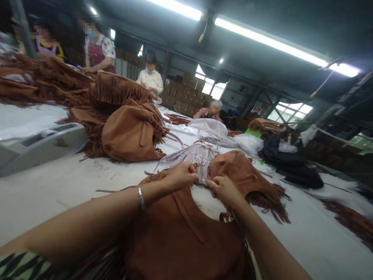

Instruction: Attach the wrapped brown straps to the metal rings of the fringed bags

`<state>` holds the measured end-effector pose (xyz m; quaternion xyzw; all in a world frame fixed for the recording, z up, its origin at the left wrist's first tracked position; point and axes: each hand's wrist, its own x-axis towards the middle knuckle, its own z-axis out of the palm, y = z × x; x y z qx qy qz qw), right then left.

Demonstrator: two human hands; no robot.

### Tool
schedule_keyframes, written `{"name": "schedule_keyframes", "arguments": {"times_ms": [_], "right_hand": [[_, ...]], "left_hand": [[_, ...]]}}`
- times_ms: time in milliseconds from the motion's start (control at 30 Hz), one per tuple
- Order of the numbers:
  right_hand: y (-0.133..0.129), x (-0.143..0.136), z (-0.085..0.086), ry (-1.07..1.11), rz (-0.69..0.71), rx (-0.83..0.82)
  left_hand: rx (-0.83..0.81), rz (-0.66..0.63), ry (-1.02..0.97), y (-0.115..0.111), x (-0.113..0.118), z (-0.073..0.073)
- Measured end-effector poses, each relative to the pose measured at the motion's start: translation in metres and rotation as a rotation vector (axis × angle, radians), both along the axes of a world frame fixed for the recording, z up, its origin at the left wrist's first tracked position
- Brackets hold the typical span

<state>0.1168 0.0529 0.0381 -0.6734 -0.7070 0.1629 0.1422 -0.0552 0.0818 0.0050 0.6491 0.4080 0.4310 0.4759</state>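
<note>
A large brown fringed bag [186,241] lies on the white table nearest me, its curved opening facing away. Beyond that opening, my left hand [185,174] has its fingers closed at the left edge of a pale, plastic-wrapped strap [203,165] with metal hardware. My right hand [223,188] pinches the near end of the same strap from the right. The strap runs away from me toward a metal buckle. Close to my right hand rests a smaller-looking brown bag [233,171] with fringe.
Another brown bag [128,134] sits left, against a heap of fringed bags [116,89]. A grey tape dispenser-like device [43,144] stands far left. Black cloth [288,163] and clear plastic [210,130] lie beyond. Several people work across the table [107,175].
</note>
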Motion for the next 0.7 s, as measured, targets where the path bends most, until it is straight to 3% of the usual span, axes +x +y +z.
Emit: {"name": "schedule_keyframes", "arguments": {"times_ms": [67,133,233,367,533,700], "right_hand": [[0.013,0.005,-0.005,-0.095,-0.020,0.024],[0.020,0.004,-0.016,-0.164,-0.033,0.025],[0.019,0.004,-0.045,-0.219,-0.025,-0.032],[0.015,0.019,-0.077,-0.242,0.001,-0.114],[0.020,0.037,-0.086,-0.142,-0.005,-0.135],[0.019,0.038,-0.075,0.176,0.032,-0.171]], "left_hand": [[0.083,0.140,0.073,0.032,-0.013,0.005],[0.126,0.161,0.156,0.061,-0.014,0.008],[0.097,0.032,0.283,0.094,-0.002,0.005],[0.027,-0.145,0.374,0.121,0.015,-0.009],[-0.011,-0.283,0.441,0.133,0.019,-0.018],[0.090,-0.329,0.411,0.106,0.018,-0.008]]}}
